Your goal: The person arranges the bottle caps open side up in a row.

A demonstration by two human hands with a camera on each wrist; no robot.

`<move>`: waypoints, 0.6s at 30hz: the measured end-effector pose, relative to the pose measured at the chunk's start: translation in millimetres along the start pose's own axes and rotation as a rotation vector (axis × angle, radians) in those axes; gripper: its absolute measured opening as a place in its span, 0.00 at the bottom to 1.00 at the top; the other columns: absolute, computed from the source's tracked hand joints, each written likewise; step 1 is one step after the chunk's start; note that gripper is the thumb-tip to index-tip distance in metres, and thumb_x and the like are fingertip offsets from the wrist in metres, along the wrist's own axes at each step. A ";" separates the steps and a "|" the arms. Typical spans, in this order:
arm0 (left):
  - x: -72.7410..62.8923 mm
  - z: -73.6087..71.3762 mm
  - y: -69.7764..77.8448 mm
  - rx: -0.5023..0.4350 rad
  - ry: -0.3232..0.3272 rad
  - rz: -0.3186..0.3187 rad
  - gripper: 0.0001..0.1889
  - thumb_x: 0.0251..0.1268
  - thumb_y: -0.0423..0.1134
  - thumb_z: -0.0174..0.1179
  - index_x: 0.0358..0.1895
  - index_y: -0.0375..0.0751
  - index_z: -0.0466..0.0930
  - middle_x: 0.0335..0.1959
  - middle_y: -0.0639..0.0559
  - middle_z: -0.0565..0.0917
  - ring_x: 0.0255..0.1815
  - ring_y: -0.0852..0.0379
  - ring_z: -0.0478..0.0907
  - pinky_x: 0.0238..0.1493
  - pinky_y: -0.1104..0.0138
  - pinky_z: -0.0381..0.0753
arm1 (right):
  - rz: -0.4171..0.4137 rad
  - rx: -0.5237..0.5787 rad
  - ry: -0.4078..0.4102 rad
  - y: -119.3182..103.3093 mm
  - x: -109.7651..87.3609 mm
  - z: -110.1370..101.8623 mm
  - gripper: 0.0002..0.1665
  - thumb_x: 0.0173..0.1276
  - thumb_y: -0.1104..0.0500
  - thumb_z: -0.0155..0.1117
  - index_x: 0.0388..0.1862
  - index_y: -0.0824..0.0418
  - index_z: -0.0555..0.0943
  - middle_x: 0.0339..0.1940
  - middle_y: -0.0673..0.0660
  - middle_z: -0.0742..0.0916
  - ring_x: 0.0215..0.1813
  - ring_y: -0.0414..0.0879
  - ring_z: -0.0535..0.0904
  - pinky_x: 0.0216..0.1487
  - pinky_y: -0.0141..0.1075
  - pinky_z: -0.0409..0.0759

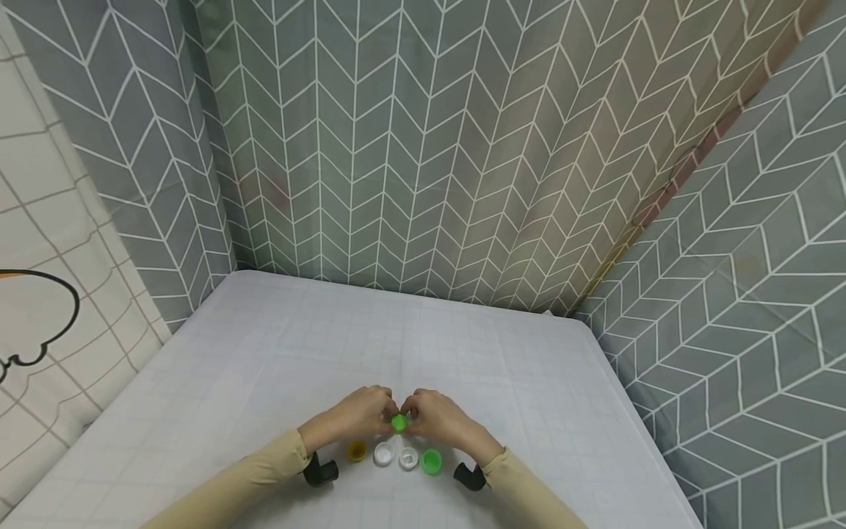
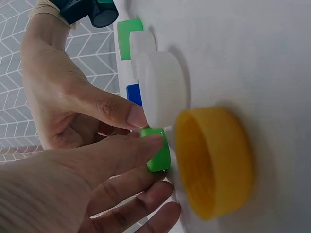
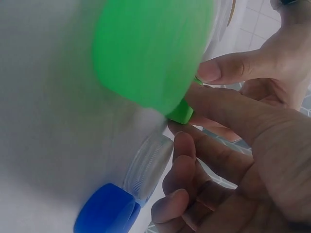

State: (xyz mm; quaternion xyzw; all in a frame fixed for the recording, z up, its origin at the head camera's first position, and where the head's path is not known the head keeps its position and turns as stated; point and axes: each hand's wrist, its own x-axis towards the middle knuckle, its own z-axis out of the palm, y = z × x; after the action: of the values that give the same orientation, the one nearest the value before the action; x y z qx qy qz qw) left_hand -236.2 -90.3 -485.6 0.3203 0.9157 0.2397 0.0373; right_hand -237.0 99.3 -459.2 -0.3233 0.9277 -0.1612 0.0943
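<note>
A small green cap-like piece [image 1: 399,422] is between the fingertips of both hands, just above the table. My left hand [image 1: 363,413] pinches it from the left, the thumb [image 2: 153,143] lying over its side. From the other side my right hand [image 1: 438,417] grips it with thumb and forefinger. Fingers cover much of the piece, so its full shape is hidden. Nearer the body is a row of caps: a yellow cap [image 1: 357,450], a white cap [image 1: 383,454], a second white cap [image 1: 408,459] and a larger green cap [image 1: 432,461].
A blue cap [image 3: 107,208] and a clear ridged one [image 3: 148,170] are by the right hand, hidden in the head view. Dark wrist devices [image 1: 320,472] hang under both forearms. The white table [image 1: 396,338] meets patterned curtains [image 1: 410,147] at the back.
</note>
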 end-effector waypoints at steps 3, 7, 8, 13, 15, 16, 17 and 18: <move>-0.1 0.8 -0.9 -0.006 0.005 -0.003 0.09 0.48 0.40 0.72 0.35 0.45 0.89 0.27 0.62 0.78 0.27 0.69 0.68 0.31 0.74 0.71 | -0.002 -0.003 0.004 0.8 0.0 1.1 0.16 0.55 0.55 0.75 0.43 0.57 0.86 0.34 0.47 0.83 0.33 0.33 0.72 0.35 0.26 0.72; 0.4 1.5 -2.4 -0.003 0.015 0.005 0.08 0.49 0.40 0.72 0.35 0.46 0.89 0.26 0.62 0.77 0.27 0.68 0.68 0.31 0.74 0.71 | -0.003 0.000 0.012 1.2 -0.1 1.6 0.15 0.56 0.55 0.75 0.42 0.57 0.86 0.34 0.47 0.83 0.33 0.33 0.72 0.35 0.26 0.72; 0.5 1.5 -2.6 -0.002 0.016 0.006 0.08 0.50 0.40 0.72 0.35 0.46 0.89 0.26 0.62 0.77 0.27 0.68 0.68 0.31 0.74 0.70 | -0.002 0.001 0.014 1.2 0.0 1.9 0.15 0.56 0.56 0.75 0.42 0.57 0.86 0.34 0.47 0.83 0.33 0.33 0.72 0.35 0.26 0.72; 1.0 1.8 -3.1 -0.008 0.012 0.003 0.07 0.50 0.40 0.72 0.35 0.47 0.89 0.27 0.61 0.78 0.28 0.68 0.68 0.32 0.74 0.71 | -0.006 0.009 0.025 0.8 -0.2 1.9 0.14 0.56 0.57 0.74 0.42 0.58 0.86 0.33 0.48 0.84 0.33 0.33 0.73 0.35 0.26 0.73; 0.9 1.7 -3.2 -0.010 0.011 -0.001 0.07 0.50 0.40 0.72 0.34 0.47 0.88 0.28 0.61 0.78 0.29 0.68 0.68 0.32 0.74 0.71 | -0.005 0.015 0.026 0.4 -0.3 1.9 0.14 0.56 0.58 0.74 0.42 0.58 0.86 0.34 0.48 0.84 0.33 0.33 0.73 0.36 0.26 0.73; 0.8 1.8 -3.0 -0.011 0.011 -0.001 0.07 0.50 0.40 0.72 0.34 0.47 0.88 0.28 0.61 0.78 0.29 0.68 0.68 0.32 0.73 0.71 | -0.002 0.019 0.025 0.2 -0.6 2.1 0.14 0.56 0.58 0.74 0.42 0.59 0.86 0.34 0.49 0.84 0.33 0.33 0.74 0.36 0.26 0.73; 0.8 1.9 -2.8 -0.012 0.011 -0.001 0.07 0.50 0.40 0.72 0.34 0.47 0.88 0.28 0.62 0.78 0.29 0.68 0.68 0.32 0.73 0.71 | 0.001 0.021 0.025 0.1 -1.0 2.3 0.14 0.56 0.58 0.74 0.42 0.59 0.86 0.34 0.49 0.84 0.33 0.33 0.74 0.36 0.25 0.73; 0.7 2.0 -2.5 -0.013 0.011 -0.001 0.07 0.50 0.40 0.72 0.34 0.47 0.88 0.28 0.62 0.78 0.29 0.68 0.68 0.32 0.73 0.71 | 0.003 0.024 0.026 0.0 -1.4 2.3 0.14 0.56 0.58 0.74 0.42 0.59 0.86 0.34 0.49 0.84 0.33 0.33 0.74 0.36 0.25 0.73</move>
State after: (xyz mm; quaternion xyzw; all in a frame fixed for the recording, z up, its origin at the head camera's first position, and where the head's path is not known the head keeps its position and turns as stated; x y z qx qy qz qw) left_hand -237.8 -90.7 -488.5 0.3183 0.9145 0.2475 0.0343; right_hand -235.3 99.6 -461.2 -0.3184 0.9274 -0.1765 0.0862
